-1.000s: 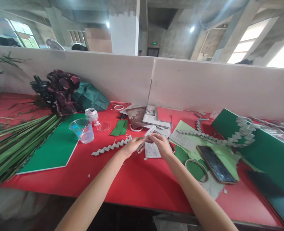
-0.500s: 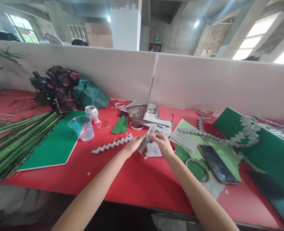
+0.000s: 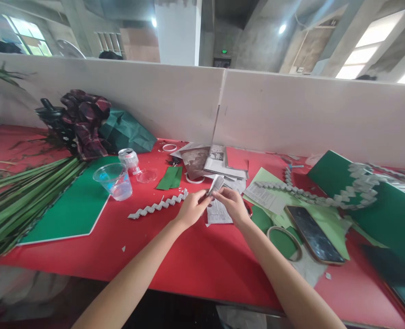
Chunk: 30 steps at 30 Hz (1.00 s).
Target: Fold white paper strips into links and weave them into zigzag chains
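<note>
Between my fingertips is a small folded strip of printed newspaper (image 3: 216,183), raised above the red table. My left hand (image 3: 193,208) pinches its lower left end. On the other side my right hand (image 3: 230,204) grips it with thumb and fingers, the two hands almost touching. Below them lies a printed paper sheet (image 3: 219,214). A short zigzag chain of folded paper (image 3: 157,205) rests to the left of my left hand. To the right, a longer folded-paper chain (image 3: 303,195) runs over light green paper (image 3: 326,224) and up onto a green board (image 3: 329,171).
A plastic cup (image 3: 120,183) and a drink can (image 3: 129,160) stand at left, near long green leaves (image 3: 45,201) on a green board. At right lie a phone (image 3: 314,235) and a tape ring (image 3: 285,244). Newspapers (image 3: 219,160) lie behind my hands; a white partition (image 3: 274,109) closes the back.
The newspaper strip has been folded or turned so that less of its length shows below my hands. My two hands have come closer together around it. The view has shifted slightly.
</note>
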Each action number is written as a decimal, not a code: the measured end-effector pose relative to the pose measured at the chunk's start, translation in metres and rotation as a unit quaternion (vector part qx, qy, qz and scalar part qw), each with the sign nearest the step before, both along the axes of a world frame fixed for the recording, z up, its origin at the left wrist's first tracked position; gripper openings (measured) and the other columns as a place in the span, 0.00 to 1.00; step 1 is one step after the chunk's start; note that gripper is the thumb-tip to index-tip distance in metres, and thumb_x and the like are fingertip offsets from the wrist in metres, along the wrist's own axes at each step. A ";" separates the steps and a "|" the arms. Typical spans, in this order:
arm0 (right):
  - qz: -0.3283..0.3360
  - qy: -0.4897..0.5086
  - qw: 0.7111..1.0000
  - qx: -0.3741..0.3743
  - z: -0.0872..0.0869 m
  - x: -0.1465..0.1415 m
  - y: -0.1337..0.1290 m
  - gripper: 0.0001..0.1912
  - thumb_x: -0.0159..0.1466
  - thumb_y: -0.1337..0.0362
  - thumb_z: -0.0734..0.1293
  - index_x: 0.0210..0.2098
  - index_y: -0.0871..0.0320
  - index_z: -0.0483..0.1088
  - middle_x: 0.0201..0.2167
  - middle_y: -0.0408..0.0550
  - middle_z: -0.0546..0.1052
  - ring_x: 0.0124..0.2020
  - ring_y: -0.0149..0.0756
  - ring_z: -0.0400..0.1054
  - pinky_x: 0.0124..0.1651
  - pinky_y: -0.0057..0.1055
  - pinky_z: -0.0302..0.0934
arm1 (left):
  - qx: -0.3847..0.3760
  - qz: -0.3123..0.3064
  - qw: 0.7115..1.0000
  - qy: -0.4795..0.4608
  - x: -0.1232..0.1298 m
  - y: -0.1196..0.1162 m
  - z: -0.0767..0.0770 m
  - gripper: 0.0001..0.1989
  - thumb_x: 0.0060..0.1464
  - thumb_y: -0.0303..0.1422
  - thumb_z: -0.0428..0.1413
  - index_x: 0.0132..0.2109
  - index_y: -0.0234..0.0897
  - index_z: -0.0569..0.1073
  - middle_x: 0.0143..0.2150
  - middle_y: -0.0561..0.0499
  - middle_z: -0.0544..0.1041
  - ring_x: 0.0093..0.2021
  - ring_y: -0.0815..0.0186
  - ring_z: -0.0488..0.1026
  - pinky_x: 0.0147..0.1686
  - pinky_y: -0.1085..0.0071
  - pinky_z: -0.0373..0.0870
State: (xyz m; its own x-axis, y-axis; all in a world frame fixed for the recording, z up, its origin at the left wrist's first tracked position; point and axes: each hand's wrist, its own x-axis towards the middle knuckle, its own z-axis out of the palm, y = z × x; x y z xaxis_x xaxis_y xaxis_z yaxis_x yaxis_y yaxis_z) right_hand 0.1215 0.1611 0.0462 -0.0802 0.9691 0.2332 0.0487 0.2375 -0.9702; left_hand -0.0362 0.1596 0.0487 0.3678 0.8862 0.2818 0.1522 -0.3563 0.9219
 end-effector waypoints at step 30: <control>-0.011 -0.003 1.000 -0.008 -0.002 0.008 0.004 0.16 0.57 0.50 0.68 0.28 0.58 0.74 0.26 0.46 0.75 0.31 0.39 0.68 0.39 0.35 0.62 | -0.050 0.006 0.995 -0.084 0.000 0.011 -0.013 0.14 0.55 0.40 0.55 0.42 0.35 0.73 0.40 0.46 0.77 0.41 0.61 0.73 0.41 0.69 0.67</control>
State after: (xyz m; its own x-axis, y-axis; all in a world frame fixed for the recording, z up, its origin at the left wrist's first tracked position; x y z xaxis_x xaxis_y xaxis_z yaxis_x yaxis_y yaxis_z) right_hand 0.1298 0.1650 0.0440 -0.0601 0.9742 0.2175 0.0590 0.2210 -0.9735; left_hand -0.0362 0.1705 0.0361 0.3114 0.9171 0.2489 -0.0035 -0.2608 0.9654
